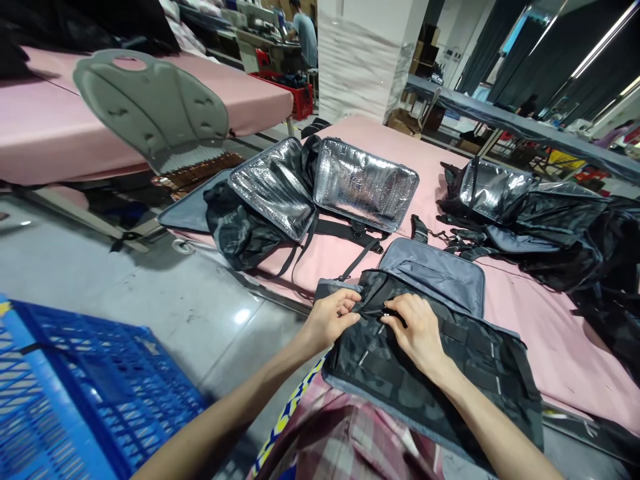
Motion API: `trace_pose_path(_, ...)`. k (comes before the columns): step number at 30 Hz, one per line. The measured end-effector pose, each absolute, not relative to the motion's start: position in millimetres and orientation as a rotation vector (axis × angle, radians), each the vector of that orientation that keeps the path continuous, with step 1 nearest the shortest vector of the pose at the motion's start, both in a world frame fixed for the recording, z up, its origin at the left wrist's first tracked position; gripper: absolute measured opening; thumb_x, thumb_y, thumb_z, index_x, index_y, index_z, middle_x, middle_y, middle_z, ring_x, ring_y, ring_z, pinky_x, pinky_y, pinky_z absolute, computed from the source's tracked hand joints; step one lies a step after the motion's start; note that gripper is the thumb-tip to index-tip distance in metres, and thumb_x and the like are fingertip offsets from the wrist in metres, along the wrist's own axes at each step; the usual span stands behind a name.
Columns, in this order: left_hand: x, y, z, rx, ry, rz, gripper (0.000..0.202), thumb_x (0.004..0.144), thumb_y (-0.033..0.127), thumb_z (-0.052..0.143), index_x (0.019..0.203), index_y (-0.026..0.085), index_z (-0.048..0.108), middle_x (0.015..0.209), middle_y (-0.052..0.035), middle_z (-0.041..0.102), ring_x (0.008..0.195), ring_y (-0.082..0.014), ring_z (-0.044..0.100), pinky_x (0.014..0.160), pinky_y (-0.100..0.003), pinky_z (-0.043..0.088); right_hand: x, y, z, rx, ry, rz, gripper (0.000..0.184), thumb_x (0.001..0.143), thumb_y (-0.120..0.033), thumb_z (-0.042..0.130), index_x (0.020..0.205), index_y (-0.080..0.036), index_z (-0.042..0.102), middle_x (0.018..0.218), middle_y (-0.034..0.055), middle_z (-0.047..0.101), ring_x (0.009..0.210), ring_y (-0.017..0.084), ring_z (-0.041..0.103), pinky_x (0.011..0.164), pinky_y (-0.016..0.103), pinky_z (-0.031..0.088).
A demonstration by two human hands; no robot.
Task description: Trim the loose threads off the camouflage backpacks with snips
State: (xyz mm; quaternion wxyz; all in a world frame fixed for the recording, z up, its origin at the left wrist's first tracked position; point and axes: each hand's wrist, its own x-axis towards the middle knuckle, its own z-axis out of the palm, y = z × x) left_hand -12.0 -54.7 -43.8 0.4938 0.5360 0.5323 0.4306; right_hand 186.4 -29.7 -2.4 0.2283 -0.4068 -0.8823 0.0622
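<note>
A dark camouflage bag (465, 380) lies across the near edge of the pink table and over my lap, its grey-lined flap (435, 270) folded out on the far side. Over its upper left part, my left hand (333, 319) is closed in a pinch beside a thin black strap (370, 312); what sits between its fingertips is too small to tell. Close by on the right, my right hand (417, 330) pinches a small black piece with a shiny metal bit (385, 312). The two hands are apart, fingertips facing each other.
Silver-lined bags lie open on the pink table (565, 333): one bag (367, 183) ahead, another (495, 190) at right. A blue plastic crate (95, 373) stands at lower left. A grey chair back (155, 107) rises by another pink table. Someone (304, 33) sits far back.
</note>
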Motion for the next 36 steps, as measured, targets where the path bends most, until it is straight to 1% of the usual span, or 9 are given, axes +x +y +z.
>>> trace_pose_path(8,-13.7,-49.4,-34.0,1.009,1.224,1.000,0.030,0.057,0.018,0.064,0.085,0.012,0.056,0.067,0.0031,0.053,0.060,-0.0084,0.050,0.060,-0.023,0.040,182.9,-24.3,0.8,-0.991,-2.527,-0.030,0.012,0.087,-0.023,0.051,0.092,-0.020,0.061,0.085,0.0044,0.063,0.074,0.018,0.049,0.065,0.031,0.032)
trace_pose_path(15,-13.3,-48.2,-32.4,0.912,1.201,0.986,0.034,0.052,0.019,0.067,0.083,0.012,0.057,0.067,0.0032,0.053,0.058,-0.0077,0.049,0.059,-0.021,0.037,187.7,-22.3,0.9,-1.082,-2.363,0.408,0.012,0.083,-0.030,0.058,0.084,-0.019,0.061,0.078,0.0028,0.062,0.073,0.016,0.051,0.067,0.028,0.036)
trace_pose_path(21,-12.0,-47.6,-38.1,0.897,1.180,0.995,0.035,0.051,0.021,0.068,0.082,0.013,0.056,0.065,0.0032,0.054,0.056,-0.0076,0.049,0.056,-0.021,0.036,182.2,-28.6,1.5,-1.092,-2.486,0.237,0.014,0.086,-0.028,0.052,0.089,-0.018,0.062,0.081,0.0053,0.061,0.075,0.018,0.050,0.067,0.030,0.035)
trace_pose_path(24,-12.2,-47.9,-41.2,0.902,1.165,0.997,0.035,0.051,0.021,0.069,0.082,0.013,0.056,0.065,0.0031,0.054,0.056,-0.0074,0.049,0.055,-0.021,0.036,180.9,-28.8,4.7,-1.103,-2.411,0.518,0.012,0.085,-0.027,0.053,0.081,-0.019,0.060,0.077,0.0026,0.061,0.072,0.016,0.052,0.066,0.027,0.037)
trace_pose_path(27,-13.2,-48.5,-42.5,0.890,1.144,0.995,0.037,0.053,0.023,0.070,0.085,0.013,0.056,0.066,0.0028,0.055,0.055,-0.0072,0.049,0.053,-0.019,0.035,179.9,-29.4,7.7,-1.195,-2.198,0.786,0.011,0.082,-0.030,0.056,0.087,-0.020,0.057,0.078,-0.0002,0.060,0.070,0.014,0.055,0.064,0.023,0.041)
trace_pose_path(29,-13.3,-48.6,-42.0,0.883,1.125,0.994,0.037,0.054,0.024,0.070,0.087,0.013,0.056,0.068,0.0022,0.057,0.055,-0.0075,0.050,0.052,-0.019,0.036,175.7,-32.0,7.5,-1.240,-2.196,0.728,0.021,0.079,-0.031,0.060,0.096,-0.020,0.055,0.084,0.0005,0.059,0.074,0.014,0.057,0.065,0.023,0.042)
trace_pose_path(31,-12.4,-48.6,-40.6,0.877,1.099,1.000,0.037,0.055,0.024,0.071,0.088,0.013,0.056,0.070,0.0012,0.058,0.058,-0.0086,0.053,0.054,-0.020,0.038,168.4,-36.1,4.4,-1.253,-2.336,0.552,0.025,0.077,-0.027,0.061,0.100,-0.020,0.055,0.089,0.0025,0.059,0.075,0.015,0.057,0.065,0.023,0.041)
trace_pose_path(34,-8.9,-48.6,-38.8,0.860,1.083,1.025,0.037,0.056,0.025,0.071,0.087,0.013,0.055,0.071,0.0002,0.059,0.060,-0.0096,0.055,0.056,-0.020,0.040,157.2,-41.3,-4.0,-1.282,-2.511,0.310,0.021,0.077,-0.016,0.054,0.097,-0.020,0.057,0.092,0.0042,0.060,0.068,0.014,0.057,0.057,0.022,0.037)
trace_pose_path(36,-5.9,-49.2,-39.5,0.856,1.092,1.036,0.036,0.056,0.026,0.071,0.086,0.013,0.055,0.070,-0.0001,0.059,0.061,-0.0099,0.055,0.057,-0.021,0.041,154.1,-41.8,-9.8,-1.278,-2.506,0.310,0.024,0.076,-0.008,0.048,0.095,-0.019,0.058,0.092,0.0045,0.061,0.065,0.013,0.056,0.056,0.022,0.036)
